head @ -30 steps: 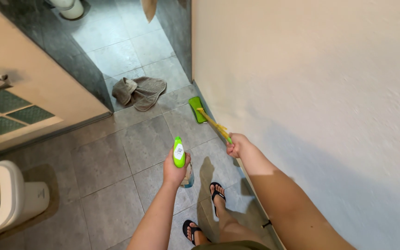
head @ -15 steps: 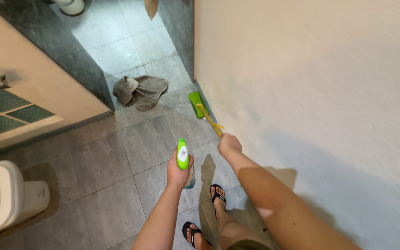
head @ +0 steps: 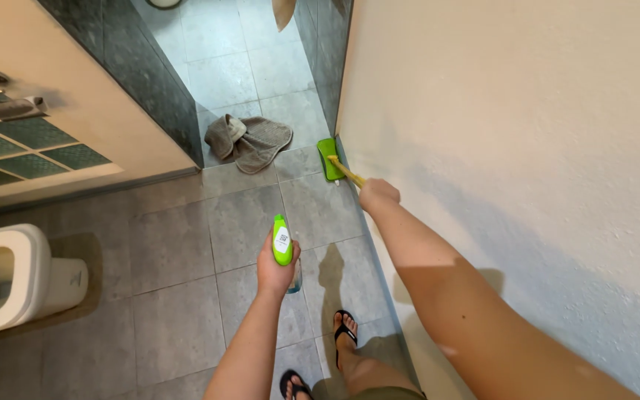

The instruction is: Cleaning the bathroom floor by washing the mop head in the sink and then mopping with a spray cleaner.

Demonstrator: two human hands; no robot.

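Note:
My left hand (head: 275, 270) grips a spray bottle (head: 282, 241) with a bright green top, held upright over the grey floor tiles. My right hand (head: 377, 195) is stretched forward along the cream wall (head: 512, 133) and closed around the yellow handle (head: 347, 171) of a mop. The mop's flat green head (head: 330, 158) rests on the floor against the base of the wall, near the corner of the doorway. My feet in black flip-flops (head: 344, 335) stand below my arms.
A crumpled grey-brown towel (head: 250, 140) lies on the floor in the doorway beyond the mop head. An open door (head: 75, 141) with green glass panes and a metal lever handle is at left. A white toilet (head: 9, 278) stands at lower left.
My right hand has pushed the mop forward along the wall, so the head now sits closer to the doorway. The view has shifted forward; my left hand still holds the bottle.

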